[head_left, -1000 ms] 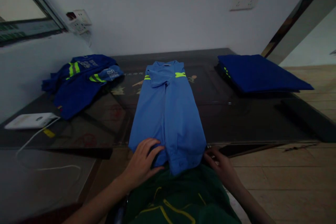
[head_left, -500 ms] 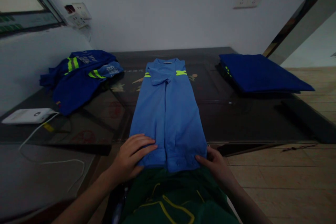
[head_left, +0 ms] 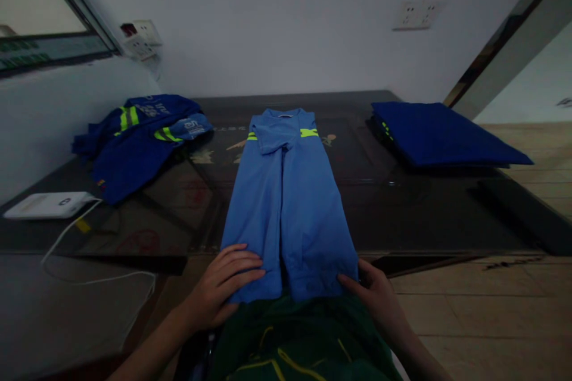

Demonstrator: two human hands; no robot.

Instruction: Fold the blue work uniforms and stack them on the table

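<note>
A light blue work jacket point(head_left: 308, 208) with yellow-green stripes lies folded lengthwise, its collar at the far end and its hem towards me. One sleeve is folded across the upper part. The hem hangs past the table's front edge, by my green clothing. My left hand point(head_left: 223, 283) rests on the hem's left side, fingers stretched flat over the cloth and thumb just below the edge. At the hem's right corner, my right hand point(head_left: 375, 292) pinches the jacket, thumb on top and fingers partly hidden beneath.
On the dark glass-topped table point(head_left: 357, 208), a crumpled dark blue garment point(head_left: 134, 155) lies left and a folded blue garment stack point(head_left: 447, 131) right. A white power bank point(head_left: 49, 205) with a cable sits at the left. Wall sockets point(head_left: 415, 16) are behind.
The view has tilted slightly upward, so everything sits lower in the picture. A gap shows between the jacket's front edges at the hem. Both hands keep their places on the jacket.
</note>
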